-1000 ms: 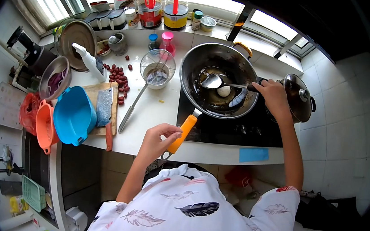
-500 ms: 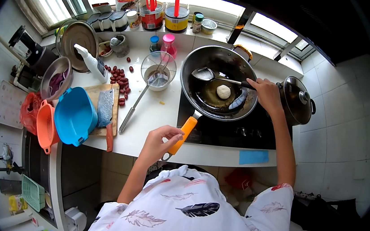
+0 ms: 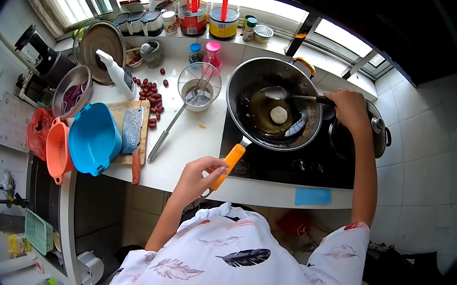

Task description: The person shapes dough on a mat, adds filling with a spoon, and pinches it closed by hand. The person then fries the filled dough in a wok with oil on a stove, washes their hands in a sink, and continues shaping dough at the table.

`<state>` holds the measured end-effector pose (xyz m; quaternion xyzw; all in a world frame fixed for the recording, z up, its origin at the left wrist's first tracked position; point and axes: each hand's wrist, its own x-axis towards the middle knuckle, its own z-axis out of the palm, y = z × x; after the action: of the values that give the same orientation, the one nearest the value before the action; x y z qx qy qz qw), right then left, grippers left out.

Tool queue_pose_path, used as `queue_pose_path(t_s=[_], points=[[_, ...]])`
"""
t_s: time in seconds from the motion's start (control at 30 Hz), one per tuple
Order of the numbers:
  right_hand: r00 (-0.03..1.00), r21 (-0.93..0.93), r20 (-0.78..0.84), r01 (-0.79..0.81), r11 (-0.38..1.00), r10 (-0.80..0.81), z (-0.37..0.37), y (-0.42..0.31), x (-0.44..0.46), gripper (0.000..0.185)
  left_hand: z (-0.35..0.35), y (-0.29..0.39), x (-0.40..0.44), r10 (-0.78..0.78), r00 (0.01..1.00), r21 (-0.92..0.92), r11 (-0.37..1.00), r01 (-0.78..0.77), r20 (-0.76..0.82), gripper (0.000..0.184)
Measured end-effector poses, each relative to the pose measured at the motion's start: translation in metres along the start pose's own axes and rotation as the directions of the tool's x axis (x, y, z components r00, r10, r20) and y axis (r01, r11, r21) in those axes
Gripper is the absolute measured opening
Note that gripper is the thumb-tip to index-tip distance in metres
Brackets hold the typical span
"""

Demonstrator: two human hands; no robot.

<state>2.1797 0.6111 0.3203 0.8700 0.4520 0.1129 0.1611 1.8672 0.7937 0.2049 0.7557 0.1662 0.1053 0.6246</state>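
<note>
My right hand (image 3: 349, 108) is closed round the black handle of a metal ladle (image 3: 275, 93), at the wok's right rim. The ladle's bowl is inside the dark wok (image 3: 238, 107), just above a round, pale piece of dough (image 3: 278, 115). That dough lies in shiny oil at the wok's bottom. My left hand (image 3: 198, 177) is at the wok's orange handle (image 3: 232, 157), fingers curled and thumb and fingertips against it; part of the grip is hidden.
Right of the wok stands a lidded pot (image 3: 376, 138). To the left are a strainer (image 3: 199, 86) over a container, red dates (image 3: 152, 96), a cleaver (image 3: 132, 129) on a cutting board (image 3: 120, 110), and a blue basin (image 3: 93, 134). Jars line the window sill.
My right hand has moved right and slightly up. The ladle's bowl has shifted right across the wok, towards the dough. My left hand stays at the wok handle.
</note>
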Motion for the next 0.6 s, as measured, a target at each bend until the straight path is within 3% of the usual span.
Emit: queue_pose_path(t_s=[0.13, 0.3, 0.4, 0.47, 0.53, 0.6], points=[[0.985, 0.008, 0.162, 0.065, 0.998, -0.065, 0.007, -0.001, -0.007, 0.045, 0.000, -0.001, 0.000, -0.010, 1.000, -0.009, 1.000, 0.010, 0.001, 0.017], [0.991, 0.039, -0.016, 0.133, 0.990, -0.132, 0.021, -0.015, 0.000, 0.032, 0.003, 0.004, 0.002, -0.037, 0.999, -0.006, 0.999, 0.037, 0.026, 0.016], [0.992, 0.034, -0.016, 0.125, 0.992, -0.124, 0.023, -0.023, 0.018, 0.044, 0.005, 0.004, 0.003, 0.007, 0.999, -0.023, 1.000, -0.006, 0.032, 0.015], [0.994, -0.002, 0.020, 0.103, 0.995, -0.103, 0.020, -0.019, 0.034, 0.044, 0.006, 0.005, 0.004, 0.011, 0.999, -0.025, 1.000, -0.010, 0.032, 0.015], [0.982, 0.001, -0.098, 0.164, 0.986, -0.164, 0.023, -0.012, 0.048, 0.042, 0.006, 0.005, 0.003, 0.014, 0.999, -0.027, 1.000, -0.014, 0.032, 0.015], [0.984, -0.012, -0.095, 0.153, 0.988, -0.153, 0.012, -0.014, 0.056, 0.040, 0.005, 0.005, 0.003, 0.008, 0.999, -0.017, 1.000, -0.007, 0.032, 0.016]])
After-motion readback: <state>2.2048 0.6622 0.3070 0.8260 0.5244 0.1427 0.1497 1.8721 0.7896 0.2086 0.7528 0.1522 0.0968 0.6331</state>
